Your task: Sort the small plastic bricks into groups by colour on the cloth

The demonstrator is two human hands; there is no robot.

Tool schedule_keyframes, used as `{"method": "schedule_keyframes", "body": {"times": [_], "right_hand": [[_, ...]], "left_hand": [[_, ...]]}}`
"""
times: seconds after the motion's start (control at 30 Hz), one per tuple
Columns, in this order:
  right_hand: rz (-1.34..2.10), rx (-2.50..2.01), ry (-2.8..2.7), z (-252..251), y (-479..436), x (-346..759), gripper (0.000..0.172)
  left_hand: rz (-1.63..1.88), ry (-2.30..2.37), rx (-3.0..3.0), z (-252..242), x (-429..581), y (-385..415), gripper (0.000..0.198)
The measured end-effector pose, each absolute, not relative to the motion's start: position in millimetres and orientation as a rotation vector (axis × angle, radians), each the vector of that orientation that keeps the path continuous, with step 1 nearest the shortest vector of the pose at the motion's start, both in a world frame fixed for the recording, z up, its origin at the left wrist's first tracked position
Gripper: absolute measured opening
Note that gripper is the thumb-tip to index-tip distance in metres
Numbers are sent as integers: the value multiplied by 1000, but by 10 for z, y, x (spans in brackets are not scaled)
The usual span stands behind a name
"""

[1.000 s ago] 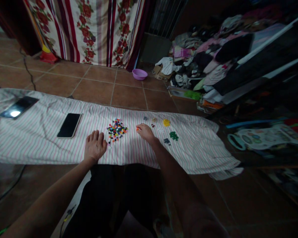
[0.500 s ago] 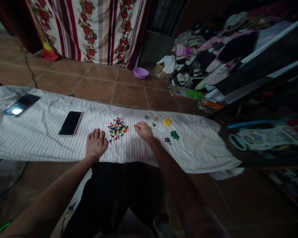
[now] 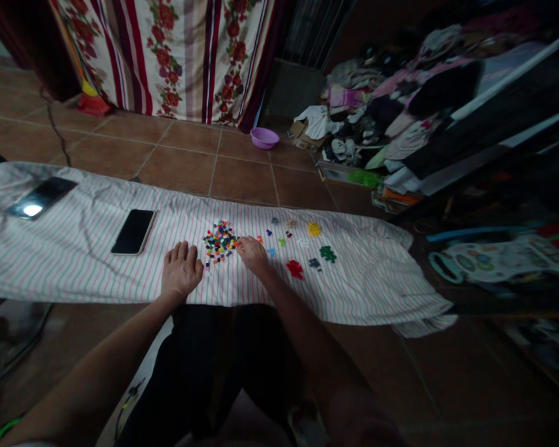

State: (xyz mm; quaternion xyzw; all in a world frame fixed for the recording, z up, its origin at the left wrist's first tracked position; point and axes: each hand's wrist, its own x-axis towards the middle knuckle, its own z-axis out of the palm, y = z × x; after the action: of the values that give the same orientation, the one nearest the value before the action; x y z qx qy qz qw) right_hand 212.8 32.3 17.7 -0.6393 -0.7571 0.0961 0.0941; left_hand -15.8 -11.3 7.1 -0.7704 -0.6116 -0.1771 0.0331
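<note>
A mixed pile of tiny coloured pieces [image 3: 218, 242] lies on a striped cloth [image 3: 88, 267]. At the pile's right edge, my right hand [image 3: 254, 254] has its fingertips pinched together; whatever is between them is too small to make out. My left hand [image 3: 182, 270] rests flat on the cloth just left of the pile, fingers stretched out, holding nothing. Right of my right hand sit small groups sorted by colour: red pieces [image 3: 295, 269], green pieces [image 3: 328, 253], yellow pieces [image 3: 313, 229], dark grey pieces [image 3: 315, 264], light blue pieces [image 3: 271, 252] and lime pieces [image 3: 282, 242].
A phone [image 3: 134, 232] lies on the cloth to the left, with a dark shiny tablet-like slab [image 3: 41, 197] farther left. Beyond the cloth, a purple basin [image 3: 264, 138] stands on the tiled floor. Heaped clothes [image 3: 354, 93] and a shelf fill the right side.
My right hand has moved left to the edge of the mixed pile, uncovering the red, light blue, lime, orange and purple pieces. My left hand has stayed in place.
</note>
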Motion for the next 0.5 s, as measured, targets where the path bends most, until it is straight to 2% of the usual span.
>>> {"method": "schedule_keyframes", "body": {"times": [0.2, 0.5], "right_hand": [[287, -1911, -2196, 131, 331, 2088, 15], [283, -1876, -2184, 134, 274, 2122, 21]], "left_hand": [[-532, -1854, -2352, 45, -163, -116, 42], [-577, -1899, -2380, 64, -152, -113, 43]]}}
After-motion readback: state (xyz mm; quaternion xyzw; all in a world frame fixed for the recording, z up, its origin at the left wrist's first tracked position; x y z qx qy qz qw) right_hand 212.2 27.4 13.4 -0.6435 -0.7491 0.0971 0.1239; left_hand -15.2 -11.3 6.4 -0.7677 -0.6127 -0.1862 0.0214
